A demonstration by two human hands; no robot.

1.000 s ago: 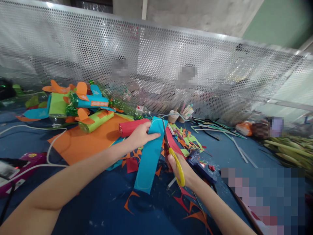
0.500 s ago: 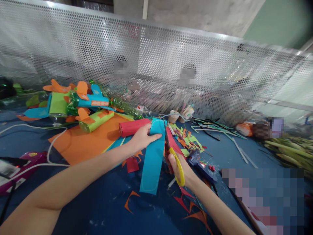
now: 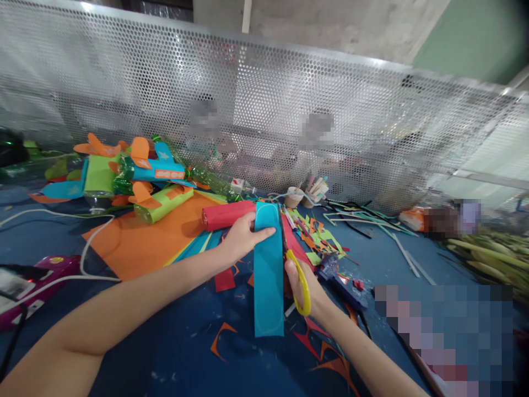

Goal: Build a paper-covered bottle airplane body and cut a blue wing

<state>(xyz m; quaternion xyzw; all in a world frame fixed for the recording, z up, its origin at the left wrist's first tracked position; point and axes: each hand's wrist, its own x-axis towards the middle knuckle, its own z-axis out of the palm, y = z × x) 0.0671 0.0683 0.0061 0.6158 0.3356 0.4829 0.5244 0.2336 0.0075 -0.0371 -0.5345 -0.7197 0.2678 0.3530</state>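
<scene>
My left hand [image 3: 247, 234] grips a long strip of blue paper [image 3: 268, 286] near its upper end, thumb across the front. Pale outlines with rounded ends are drawn on the strip. My right hand [image 3: 301, 284] is closed round the yellow handles of a pair of scissors [image 3: 305, 292]. The scissor blades point away from me along the strip's right edge, and I cannot tell whether they touch the paper. Behind the left hand lies a red paper-wrapped bottle [image 3: 225, 215]. Orange and red paper scraps [image 3: 223, 339] are scattered on the blue table [image 3: 177, 336] below.
Paper-covered bottle models [image 3: 157, 171] stand at the left, by orange sheets [image 3: 128, 237]. A blue glue gun [image 3: 341, 284] lies right of the scissors. Cups of pens [image 3: 314, 190] stand before a perforated metal screen [image 3: 281, 110], with people blurred behind. A white cable [image 3: 85, 253] curves at left.
The blue strip's lower end has swung to the right, so it now hangs nearly straight towards me. Both hands stay almost in place, the scissors still along the right edge.
</scene>
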